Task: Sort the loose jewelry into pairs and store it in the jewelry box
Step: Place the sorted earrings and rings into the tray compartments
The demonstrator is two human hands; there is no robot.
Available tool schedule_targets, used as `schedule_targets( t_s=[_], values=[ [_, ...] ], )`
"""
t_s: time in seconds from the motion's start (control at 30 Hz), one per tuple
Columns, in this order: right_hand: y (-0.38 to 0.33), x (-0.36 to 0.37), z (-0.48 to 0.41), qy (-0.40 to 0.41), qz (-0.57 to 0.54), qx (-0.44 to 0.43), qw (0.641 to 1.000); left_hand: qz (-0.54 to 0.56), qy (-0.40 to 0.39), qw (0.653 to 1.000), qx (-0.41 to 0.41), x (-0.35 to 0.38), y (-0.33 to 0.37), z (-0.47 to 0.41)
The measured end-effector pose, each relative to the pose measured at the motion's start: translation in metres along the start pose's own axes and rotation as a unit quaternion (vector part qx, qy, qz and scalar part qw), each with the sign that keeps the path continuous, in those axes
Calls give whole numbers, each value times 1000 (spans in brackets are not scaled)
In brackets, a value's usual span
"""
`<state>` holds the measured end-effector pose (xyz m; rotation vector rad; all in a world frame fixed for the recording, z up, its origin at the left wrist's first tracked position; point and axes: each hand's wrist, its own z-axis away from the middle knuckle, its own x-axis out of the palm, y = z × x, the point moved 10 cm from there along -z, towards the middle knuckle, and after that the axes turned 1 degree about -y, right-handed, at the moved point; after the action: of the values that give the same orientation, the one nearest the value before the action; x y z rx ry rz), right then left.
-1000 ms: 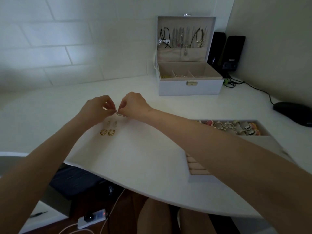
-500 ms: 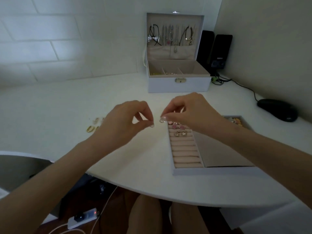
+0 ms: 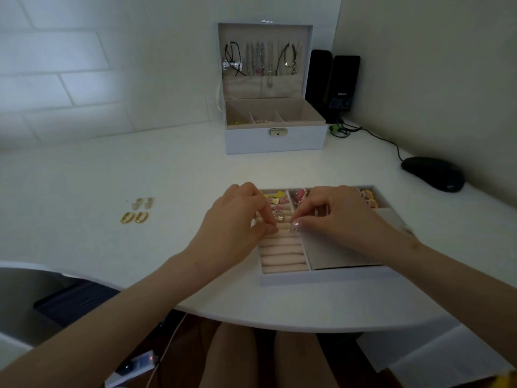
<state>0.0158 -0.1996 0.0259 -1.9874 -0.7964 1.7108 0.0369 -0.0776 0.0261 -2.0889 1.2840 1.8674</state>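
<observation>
Lower centre of the frame: both hands work over the lift-out tray (image 3: 321, 276), at the left column of padded ring rolls (image 3: 282, 253). The right hand (image 3: 335, 217) pinches a small silver piece (image 3: 293, 229) between thumb and forefinger, the other fingers curled. The left hand (image 3: 237, 219) presses thumb and forefinger tip to tip just beside it. We cannot make out whether a matching piece sits in that pinch.

We judge the step in hand to be seating a sorted pair in the rolls. The next move calls for pressing each piece into one slot, side by side, without disturbing the items in the rows above.

Left of centre, two further pairs lie on the desk (image 3: 84, 177), well apart from the tray: gold hoops (image 3: 134, 217) and, just above them, a paler pair (image 3: 143, 203). The jewelry box (image 3: 275, 141) stands open at top centre, necklaces hanging in its lid.

The hands hide the upper rolls and much of the tray's small compartments. The coloured items there are too small to identify, and the box's own compartments are dim.
</observation>
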Motion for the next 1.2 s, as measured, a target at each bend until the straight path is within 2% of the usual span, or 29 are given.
schedule_targets(
  t_s=[0.23,0.63,1.0,1.2],
  values=[
    [5,-7,-3,44,-1,-3,999,-15,37,999,-3,1,-1,-5],
    [10,0,-9,28,16,10,999,-42,10,999,-29,4,-1,-13],
    [6,1,-13,17,46,3,999,-97,12,995,7,2,12,-15],
    [10,4,-18,-11,42,37,998,-101,9,995,4,4,10,-18]
  ],
)
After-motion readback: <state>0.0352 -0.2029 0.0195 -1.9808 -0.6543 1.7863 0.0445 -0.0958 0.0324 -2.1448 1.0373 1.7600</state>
